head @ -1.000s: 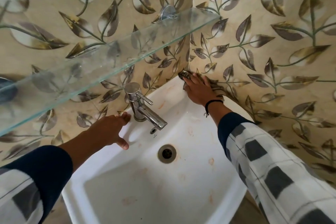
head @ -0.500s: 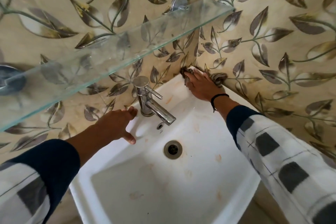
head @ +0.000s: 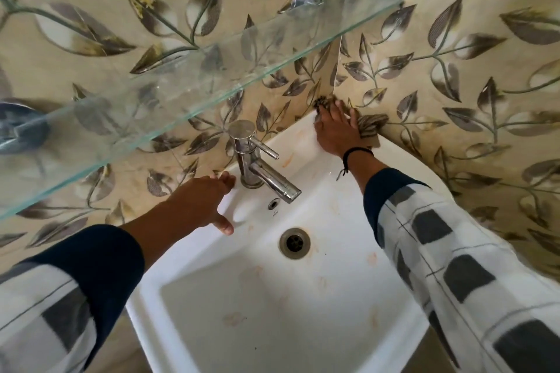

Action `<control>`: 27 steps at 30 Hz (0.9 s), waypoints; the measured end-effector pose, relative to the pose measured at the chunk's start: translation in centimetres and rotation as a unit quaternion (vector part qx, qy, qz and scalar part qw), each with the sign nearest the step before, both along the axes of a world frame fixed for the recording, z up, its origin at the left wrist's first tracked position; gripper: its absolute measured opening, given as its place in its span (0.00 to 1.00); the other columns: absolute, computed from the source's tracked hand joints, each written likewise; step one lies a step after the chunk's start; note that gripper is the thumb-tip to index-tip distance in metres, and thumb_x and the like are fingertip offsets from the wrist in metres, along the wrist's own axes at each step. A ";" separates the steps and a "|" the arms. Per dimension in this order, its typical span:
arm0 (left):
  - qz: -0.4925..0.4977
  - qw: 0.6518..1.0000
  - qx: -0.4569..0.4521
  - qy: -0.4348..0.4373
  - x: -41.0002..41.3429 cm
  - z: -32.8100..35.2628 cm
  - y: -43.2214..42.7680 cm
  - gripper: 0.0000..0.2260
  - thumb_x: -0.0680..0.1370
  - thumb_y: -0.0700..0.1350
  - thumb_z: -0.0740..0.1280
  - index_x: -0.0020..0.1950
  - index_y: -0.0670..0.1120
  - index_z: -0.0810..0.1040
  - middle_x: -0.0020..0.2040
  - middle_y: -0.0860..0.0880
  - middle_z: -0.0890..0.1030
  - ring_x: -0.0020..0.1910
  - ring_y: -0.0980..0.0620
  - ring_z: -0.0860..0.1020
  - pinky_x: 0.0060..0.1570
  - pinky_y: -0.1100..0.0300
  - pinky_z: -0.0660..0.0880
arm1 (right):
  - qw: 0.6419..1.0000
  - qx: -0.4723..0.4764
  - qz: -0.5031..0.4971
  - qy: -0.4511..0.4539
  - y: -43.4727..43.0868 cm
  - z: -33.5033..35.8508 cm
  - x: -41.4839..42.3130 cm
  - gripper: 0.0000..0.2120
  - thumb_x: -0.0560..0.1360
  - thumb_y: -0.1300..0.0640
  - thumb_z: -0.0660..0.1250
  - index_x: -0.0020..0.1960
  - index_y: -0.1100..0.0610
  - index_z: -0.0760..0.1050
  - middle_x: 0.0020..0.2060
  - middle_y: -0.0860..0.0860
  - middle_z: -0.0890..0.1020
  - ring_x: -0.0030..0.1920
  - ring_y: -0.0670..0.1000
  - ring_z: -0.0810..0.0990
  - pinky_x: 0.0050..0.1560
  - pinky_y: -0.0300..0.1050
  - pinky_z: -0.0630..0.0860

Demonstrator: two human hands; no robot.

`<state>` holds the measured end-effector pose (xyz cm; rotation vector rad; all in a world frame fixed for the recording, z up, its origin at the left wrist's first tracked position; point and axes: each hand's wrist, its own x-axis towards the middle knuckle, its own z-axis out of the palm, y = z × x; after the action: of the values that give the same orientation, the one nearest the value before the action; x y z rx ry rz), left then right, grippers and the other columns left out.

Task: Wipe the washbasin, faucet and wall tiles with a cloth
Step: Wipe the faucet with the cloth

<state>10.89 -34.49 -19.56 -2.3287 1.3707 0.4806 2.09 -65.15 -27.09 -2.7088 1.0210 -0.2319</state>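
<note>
Where the two beige, leaf-patterned wall tiles [head: 454, 70] meet in the corner, the right hand [head: 335, 133] presses a crumpled brown-striped cloth [head: 371, 127] onto the back rim of the white ceramic washbasin [head: 409, 166], hard against the tile joint. Its fingers [head: 333, 113] lie spread and nearly straight on the cloth, pinning rather than clutching it; folds bunch out on both sides of the hand. The left hand [head: 200, 200] rests flat on the basin ledge just beside the base of the chrome single-lever faucet [head: 257, 166], fingers straight, thumb over the inner edge, holding nothing; probably a brace. Step in hand, by judgement: wiping the corner seam. Done well, it needs even pressure, a cloth edge worked into the joint, and short overlapping strokes outward along the rim. The glaze is glossy, with faint orange-brown stains around the round metal drain [head: 294, 243] that likely need harder rubbing. A clear, green-edged glass shelf [head: 181, 76] overhangs the faucet.
</note>
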 end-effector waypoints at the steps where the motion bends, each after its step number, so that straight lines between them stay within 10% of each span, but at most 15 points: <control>1: 0.001 1.000 -0.003 0.002 0.0 0.0 0.0 0.50 0.67 0.63 0.73 0.79 0.49 0.49 0.78 0.51 0.58 0.68 0.49 0.70 0.65 0.57 0.66 | 1.000 0.003 0.016 -0.007 1.1 -0.2 0.0 0.25 0.85 0.51 0.46 0.81 0.53 0.52 0.81 0.52 0.51 0.80 0.51 0.45 0.77 0.57 0.40; 6: 0.003 1.000 -0.001 0.005 -0.3 0.5 0.0 0.50 0.66 0.64 0.73 0.79 0.49 0.51 0.77 0.52 0.61 0.64 0.49 0.73 0.62 0.57 0.68 | 0.977 0.007 0.210 0.030 2.2 -1.1 -1.5 0.22 0.84 0.53 0.46 0.73 0.58 0.66 0.80 0.54 0.55 0.80 0.56 0.46 0.76 0.64 0.47; 27: -0.017 1.000 0.001 -0.018 0.0 0.0 0.1 0.50 0.65 0.66 0.72 0.79 0.48 0.53 0.77 0.52 0.60 0.67 0.47 0.70 0.65 0.53 0.68 | 0.974 0.051 0.216 -0.038 7.7 -0.9 -1.5 0.23 0.85 0.50 0.46 0.80 0.44 0.56 0.80 0.46 0.56 0.80 0.48 0.46 0.78 0.56 0.42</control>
<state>10.85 -34.39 -19.54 -2.2974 1.3892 0.4270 0.57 -57.48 -27.97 -2.7177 0.3908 -0.1922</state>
